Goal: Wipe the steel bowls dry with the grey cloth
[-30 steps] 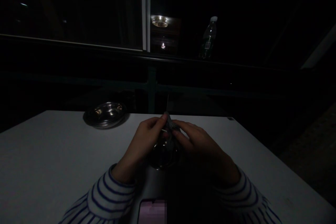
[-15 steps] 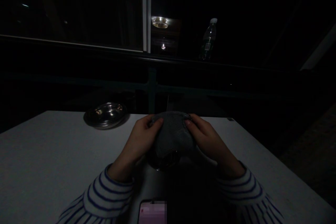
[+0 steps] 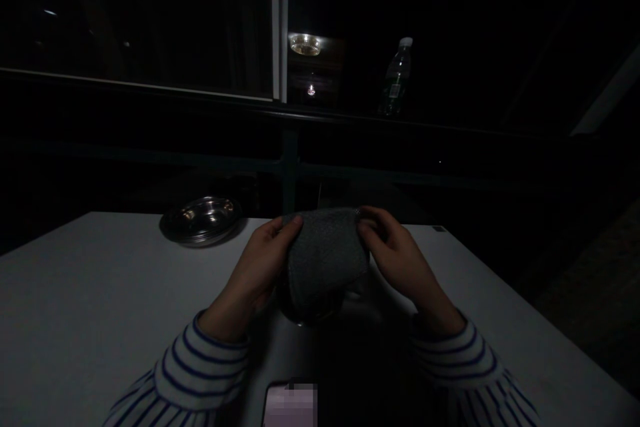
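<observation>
Gray cloth (image 3: 330,250) hung spread between the two hands at the dial's centre, above the white tabletop (image 3: 125,300), with twelve o'clock lying toward the window frame (image 3: 280,27). Farthest left, between nine and ten o'clock, what looked like nested metal bowls (image 3: 197,221) sat near the table's far edge. At nine, the left hand (image 3: 263,257) pinched the cloth's upper left corner, thumb on the near face. Toward half past six lay a smartphone (image 3: 291,407), its screen blurred into blocks, and just below the cloth, at seven, showed a dark, glossy, rounded vessel (image 3: 313,315), mostly covered from view; whether the fabric touched it could not be told. At three, the right hand (image 3: 397,253) gripped the upper right corner, so the hands were apart, joined only by the cloth. The step in hand seemed to be holding the fabric out by its top edge; a next move would call for a level, even grip and care around the vessel. At one o'clock, a clear plastic bottle (image 3: 397,80) bore a greenish label with a pale square patch, and shortly before three a small dark sticker (image 3: 439,229) marked the table's far corner; no brand or writing was legible on either.
</observation>
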The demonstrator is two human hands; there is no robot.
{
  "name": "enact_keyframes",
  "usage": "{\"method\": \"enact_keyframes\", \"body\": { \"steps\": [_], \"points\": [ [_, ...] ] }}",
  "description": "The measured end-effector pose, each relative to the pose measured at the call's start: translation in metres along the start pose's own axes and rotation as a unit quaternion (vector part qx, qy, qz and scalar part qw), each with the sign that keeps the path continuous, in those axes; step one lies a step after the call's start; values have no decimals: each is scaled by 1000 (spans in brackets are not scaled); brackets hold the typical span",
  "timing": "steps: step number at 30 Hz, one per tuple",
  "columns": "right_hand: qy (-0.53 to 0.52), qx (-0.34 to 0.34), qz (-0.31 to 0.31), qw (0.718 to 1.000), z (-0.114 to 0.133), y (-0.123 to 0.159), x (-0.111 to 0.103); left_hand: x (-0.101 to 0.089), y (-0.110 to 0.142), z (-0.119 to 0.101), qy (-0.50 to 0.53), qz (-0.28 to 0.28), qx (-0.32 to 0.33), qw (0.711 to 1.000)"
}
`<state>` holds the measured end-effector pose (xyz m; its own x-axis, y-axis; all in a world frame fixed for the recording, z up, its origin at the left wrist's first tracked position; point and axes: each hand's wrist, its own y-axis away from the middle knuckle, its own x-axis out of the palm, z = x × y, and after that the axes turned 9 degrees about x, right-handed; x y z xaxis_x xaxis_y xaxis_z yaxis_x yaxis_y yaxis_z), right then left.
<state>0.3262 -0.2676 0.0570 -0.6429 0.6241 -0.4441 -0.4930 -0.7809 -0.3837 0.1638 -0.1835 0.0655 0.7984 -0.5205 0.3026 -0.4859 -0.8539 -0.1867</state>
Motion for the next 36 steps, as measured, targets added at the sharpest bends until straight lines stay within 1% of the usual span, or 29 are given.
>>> {"method": "enact_keyframes", "body": {
  "steps": [2,3,4,5,7,8,9,11,13,15,18,22,24,26,30,33,36],
  "points": [
    [67,-48,-45,996,2,2,-2,-1,-1,0,2,-5,2,1000],
    [105,-83,-54,989,4,4,-3,-1,-1,0,4,-7,3,1000],
    [140,-123,-48,981,7,7,-3,-1,-1,0,7,-11,3,1000],
    [168,-168,-26,971,9,9,-3,-2,-2,0,11,-17,1,1000],
    [208,-249,49,945,13,15,0,-2,-2,0,29,-32,-4,999],
    [224,-278,84,930,15,17,3,-3,-3,0,43,-42,-8,998],
    [239,-299,108,917,15,19,6,-3,-3,0,59,-52,-14,997],
    [267,-317,119,902,16,22,13,-3,-5,1,97,-75,-33,992],
    [292,-320,95,896,17,23,20,-2,-5,1,134,-92,-59,985],
    [305,-316,59,896,16,23,25,1,-4,0,168,-88,-77,979],
    [281,-307,18,909,14,21,27,6,0,-5,214,-38,-82,973],
    [194,-266,-20,944,12,18,24,10,6,-10,240,30,-88,966],
    [161,-234,-12,959,12,18,23,10,8,-10,240,46,-85,966],
    [143,-210,14,967,13,19,23,10,8,-9,229,49,-84,969],
    [129,-203,71,968,18,22,29,11,8,-7,199,24,-86,976],
    [126,-185,51,973,19,24,34,13,10,-7,195,14,-69,978],
    [106,-171,28,979,18,24,35,13,13,-7,177,34,-53,982]
  ]
}}
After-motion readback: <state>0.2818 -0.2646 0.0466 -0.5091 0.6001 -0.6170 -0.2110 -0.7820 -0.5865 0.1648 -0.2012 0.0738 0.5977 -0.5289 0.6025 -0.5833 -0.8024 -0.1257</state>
